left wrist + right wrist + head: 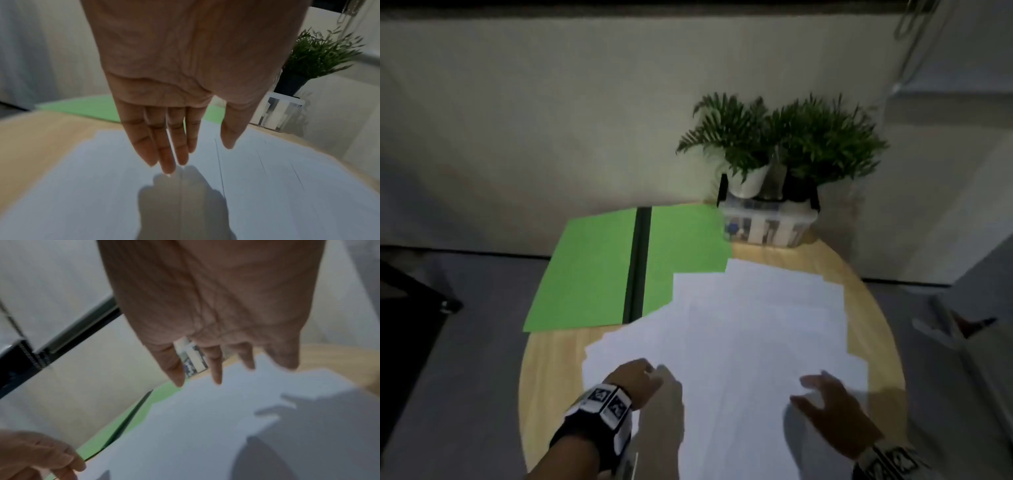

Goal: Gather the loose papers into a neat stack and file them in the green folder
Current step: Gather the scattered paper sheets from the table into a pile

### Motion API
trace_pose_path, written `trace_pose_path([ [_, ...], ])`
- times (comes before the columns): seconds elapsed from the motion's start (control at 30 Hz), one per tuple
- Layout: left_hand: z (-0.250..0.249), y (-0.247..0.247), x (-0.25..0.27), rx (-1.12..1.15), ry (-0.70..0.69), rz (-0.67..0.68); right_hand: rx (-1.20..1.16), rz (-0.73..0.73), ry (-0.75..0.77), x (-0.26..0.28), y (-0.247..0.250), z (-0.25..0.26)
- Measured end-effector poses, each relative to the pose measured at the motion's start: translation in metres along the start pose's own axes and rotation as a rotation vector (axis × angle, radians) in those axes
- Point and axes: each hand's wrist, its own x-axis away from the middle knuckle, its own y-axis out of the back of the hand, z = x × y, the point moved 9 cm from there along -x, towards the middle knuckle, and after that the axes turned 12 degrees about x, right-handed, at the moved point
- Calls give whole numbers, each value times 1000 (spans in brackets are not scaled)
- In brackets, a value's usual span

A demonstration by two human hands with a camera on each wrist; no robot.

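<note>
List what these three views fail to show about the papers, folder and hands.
- Sheet count: loose papers overlap; blurred in every view.
- Green folder: its near right corner lies under the papers, head view.
- Left hand, right hand: contact with paper unclear; motion blur.
- Clear box contents: too small.

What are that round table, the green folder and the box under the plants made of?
Table: looks like pale wood or wood-look laminate, with faint grain and a matte finish.
Green folder: probably card or thin plastic; flat, matte, with a dark spine.
Box: seemingly clear plastic, since its contents show through.
</note>
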Motion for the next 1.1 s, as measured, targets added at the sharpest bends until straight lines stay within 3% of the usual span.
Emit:
trace_pose_path([
  [0.07,-1,-20,-15,48,-25,-22,68,-153,-191,-14,-13,-21],
  [0.17,1,-44,-20,99,-15,-85,83,-231,-419,-22,-37,-50],
  [0.37,24,-73,-15,334,-7,-228,-12,-214,-363,-23,-86,-62],
  [0.47,18,-90,-8,468,-69,-196,1,-240,-345,-19,-83,-58],
  [0.7,-1,-112,10,506,-82,-142,-50,-322,-325,-7,-70,-42],
  [0.93,-2,-126,11,708,-136,-40,-419,-384,-423,-12,-59,-68],
  [1.1,-6,-124,16,855,-194,2,-555,-284,-355,-24,-64,-67],
])
